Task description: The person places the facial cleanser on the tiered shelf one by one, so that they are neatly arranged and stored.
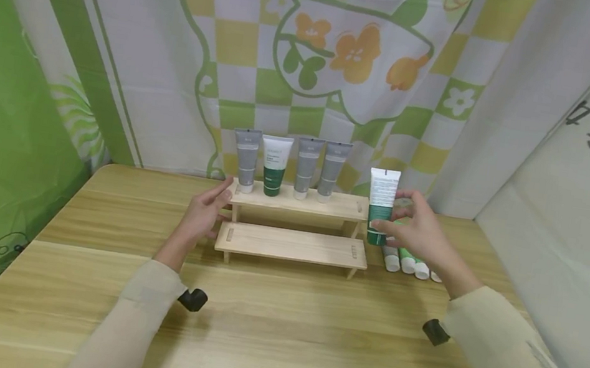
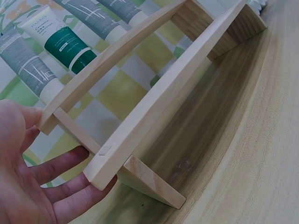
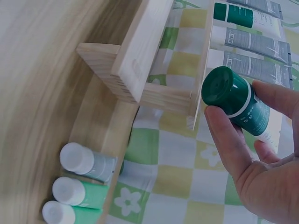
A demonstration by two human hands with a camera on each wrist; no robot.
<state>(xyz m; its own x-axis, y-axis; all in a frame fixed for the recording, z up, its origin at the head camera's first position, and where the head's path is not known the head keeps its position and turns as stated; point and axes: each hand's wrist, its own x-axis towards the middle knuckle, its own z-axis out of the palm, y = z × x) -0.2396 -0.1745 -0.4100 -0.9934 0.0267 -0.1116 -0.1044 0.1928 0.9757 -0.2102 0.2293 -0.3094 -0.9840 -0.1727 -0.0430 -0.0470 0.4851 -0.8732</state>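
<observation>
A two-step wooden rack (image 1: 292, 244) stands on the table. On its top step several squeeze tubes stand on their caps: a grey tube (image 1: 246, 158) at the left end, a white and green tube (image 1: 274, 171), then two more grey ones. My left hand (image 1: 202, 212) rests at the rack's left end, its fingers touching the edges of both steps in the left wrist view. Beside the rack's right end, my right hand (image 1: 415, 229) holds a second white and green tube (image 1: 381, 202) upright, cap down, between thumb and fingers. The lower step bears nothing.
Several tubes with white caps (image 1: 407, 265) lie on the table right of the rack, partly behind my right hand; some are green, one is grey. A patterned curtain (image 1: 328, 107) hangs behind the table (image 1: 275, 326), with a green cloth at the left.
</observation>
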